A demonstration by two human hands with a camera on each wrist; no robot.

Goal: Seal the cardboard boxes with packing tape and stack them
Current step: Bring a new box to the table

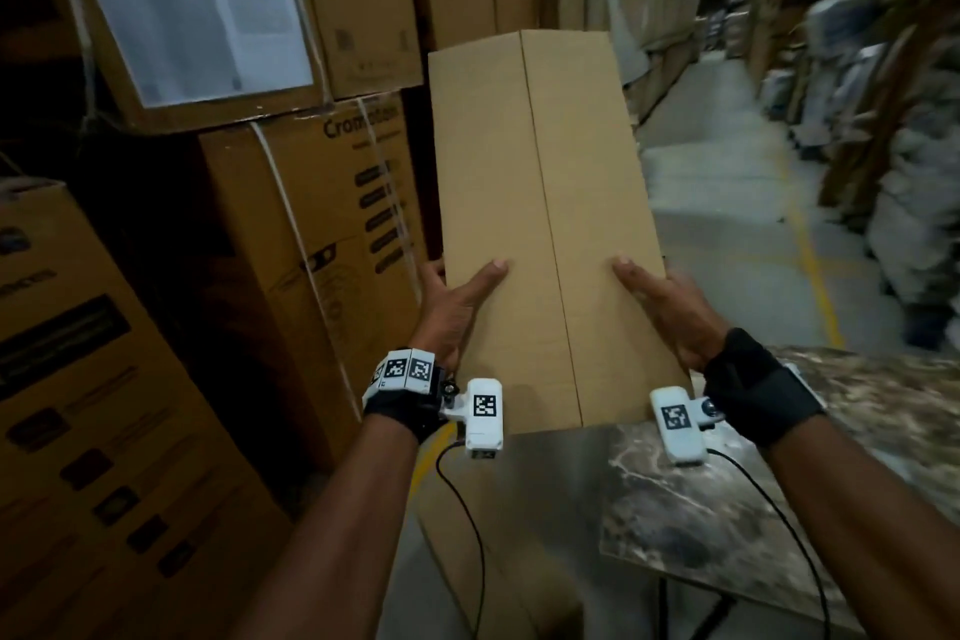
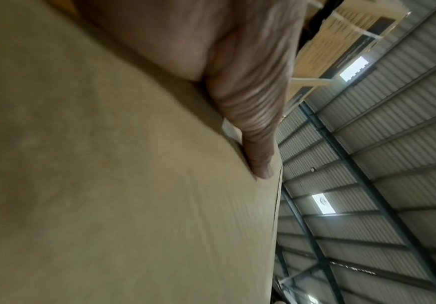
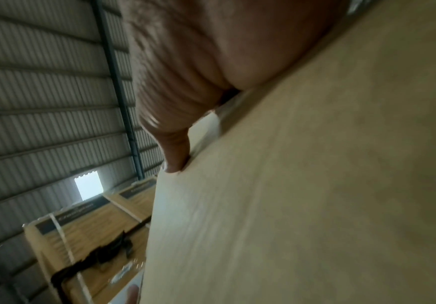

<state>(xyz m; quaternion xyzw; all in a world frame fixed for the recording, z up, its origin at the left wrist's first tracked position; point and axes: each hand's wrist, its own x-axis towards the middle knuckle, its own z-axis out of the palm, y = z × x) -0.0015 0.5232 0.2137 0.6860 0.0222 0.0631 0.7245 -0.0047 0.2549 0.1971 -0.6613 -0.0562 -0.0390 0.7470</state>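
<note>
While both hands carry it above the edge of the marble-patterned counter (image 1: 727, 509), the plain cardboard box (image 1: 545, 224) points lengthwise away from the person, with its centre seam running along the top face. The left hand (image 1: 452, 307) holds the box's left side, thumb laid flat on the top face and fingers reaching down out of sight along the side. The right hand (image 1: 670, 307) mirrors it on the right side, thumb stretched across the top. So each grip is grasping the box between thumb and fingers. From the left wrist view, the thumb (image 2: 253, 123) presses on the cardboard near an edge; the right wrist view shows its thumb (image 3: 175, 148) doing the same. Tall stacked cartons (image 1: 291, 203) with printed sides and strapping stand close on the left, one bearing a clear document pouch (image 1: 187, 5). A blurred warehouse aisle (image 1: 727, 203) stretches ahead on the right.
</note>
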